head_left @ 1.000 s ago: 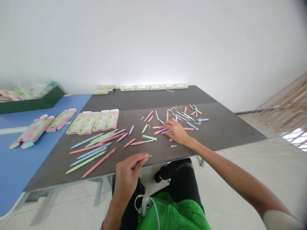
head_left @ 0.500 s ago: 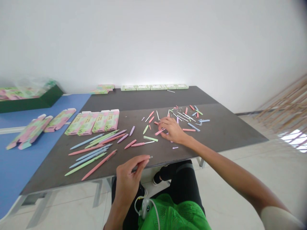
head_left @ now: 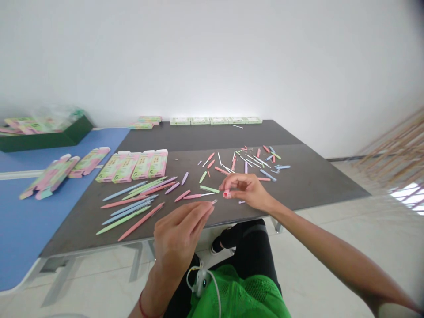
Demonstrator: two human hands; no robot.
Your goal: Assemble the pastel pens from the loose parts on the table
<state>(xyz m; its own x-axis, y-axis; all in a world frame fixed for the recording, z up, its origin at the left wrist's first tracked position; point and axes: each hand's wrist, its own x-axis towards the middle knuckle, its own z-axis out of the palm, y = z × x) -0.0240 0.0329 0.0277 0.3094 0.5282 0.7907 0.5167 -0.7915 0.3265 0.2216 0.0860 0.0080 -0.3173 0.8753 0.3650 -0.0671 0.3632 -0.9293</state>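
Right grip (head_left: pixel 247 191) pinched on a pink tube (head_left: pixel 226 194) above the desk (head_left: pixel 304 179), left grip (head_left: pixel 182 229) pinched on a small clear piece (head_left: pixel 214 202) nearby; pens (head_left: pixel 142 221) at left look whole, loose parts (head_left: pixel 268 175) at right lie unjoined, work apparently part done.

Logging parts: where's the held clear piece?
Head view, center: the clear piece is pinched in the left hand, left of the pink tube in the right hand.

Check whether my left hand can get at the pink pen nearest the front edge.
Likely yes: nothing lies over that pink pen, and the left hand is near, though pinching a small clear piece.
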